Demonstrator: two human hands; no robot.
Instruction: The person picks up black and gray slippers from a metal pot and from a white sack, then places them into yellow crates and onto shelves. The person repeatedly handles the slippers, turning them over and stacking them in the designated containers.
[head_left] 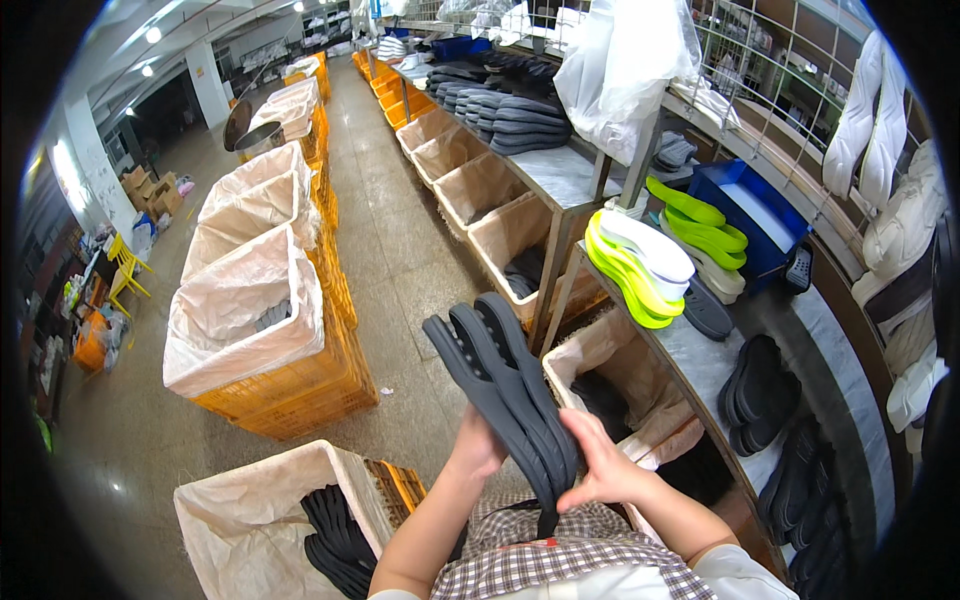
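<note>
Shoe soles (497,385), dark grey and stacked in a tilted bundle, are held up before the checked apron (500,580), gripped from both sides: left hand (480,445) supporting their left edge, right hand (602,462) clasping the right edge lower down. Lower left, a cloth-lined crate (245,520) holds black soles (340,545); neon-yellow soles (622,285) sit on the bench (703,365) at right
</note>
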